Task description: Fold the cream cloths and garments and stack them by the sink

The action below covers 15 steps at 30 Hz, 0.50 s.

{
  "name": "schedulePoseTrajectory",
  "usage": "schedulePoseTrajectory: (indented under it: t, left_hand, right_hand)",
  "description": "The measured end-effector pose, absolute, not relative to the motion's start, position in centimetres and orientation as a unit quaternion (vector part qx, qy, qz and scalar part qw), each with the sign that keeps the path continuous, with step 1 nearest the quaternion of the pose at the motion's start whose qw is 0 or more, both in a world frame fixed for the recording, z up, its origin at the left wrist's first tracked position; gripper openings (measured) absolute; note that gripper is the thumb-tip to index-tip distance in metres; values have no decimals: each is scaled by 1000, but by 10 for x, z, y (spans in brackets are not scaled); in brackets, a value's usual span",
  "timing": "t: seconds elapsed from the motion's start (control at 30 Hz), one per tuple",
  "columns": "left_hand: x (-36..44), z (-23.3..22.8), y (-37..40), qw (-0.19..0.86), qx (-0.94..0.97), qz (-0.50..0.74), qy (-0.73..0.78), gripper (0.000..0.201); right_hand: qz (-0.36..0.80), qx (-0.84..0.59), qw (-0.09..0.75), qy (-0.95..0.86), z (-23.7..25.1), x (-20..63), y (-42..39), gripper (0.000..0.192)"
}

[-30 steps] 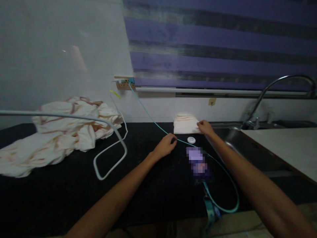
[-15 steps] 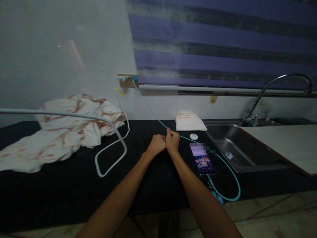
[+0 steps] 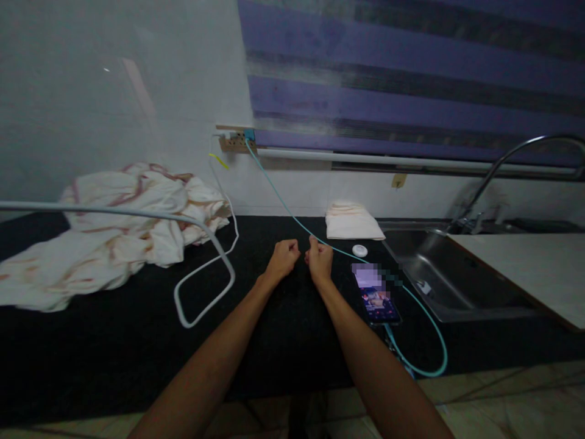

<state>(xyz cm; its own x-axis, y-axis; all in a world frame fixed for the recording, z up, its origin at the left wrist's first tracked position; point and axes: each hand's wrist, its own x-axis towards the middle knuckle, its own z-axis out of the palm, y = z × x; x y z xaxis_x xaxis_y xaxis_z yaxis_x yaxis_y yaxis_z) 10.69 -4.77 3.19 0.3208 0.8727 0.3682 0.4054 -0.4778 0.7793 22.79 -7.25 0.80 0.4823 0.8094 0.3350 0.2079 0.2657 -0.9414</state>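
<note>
Both fists are held over the black countertop, knuckles toward each other with a narrow gap between them. My left hand is curled closed, and nothing shows in its fingers. Closed as well, my right hand has its thumb on top and looks bare of any object. Just beyond the right fist runs a teal charging cable, which leads down to a lit phone lying on the counter. Between the folded cream cloth and the phone sits a small white disc.
Crumpled cream cloth covers the counter's left part. A bent white frame reaches in front of it. On the right are a steel sink, a curved tap and a pale board. A power socket is on the wall.
My two fists were touching and have parted slightly, the left moving left and away. The view has shifted a little; the counter items look unmoved.
</note>
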Motion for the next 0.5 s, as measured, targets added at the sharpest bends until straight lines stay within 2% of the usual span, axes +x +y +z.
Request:
schedulePoseTrajectory:
  t: [0.37,0.5]
  left_hand:
    - [120,30,-52,375,691,450,423,34]
    - [129,28,-55,433,621,505,415,38]
  right_hand:
    - [263,-524,656,-476,9,224,-71,57]
    - [383,-452,686,-422,20,220,-78,51]
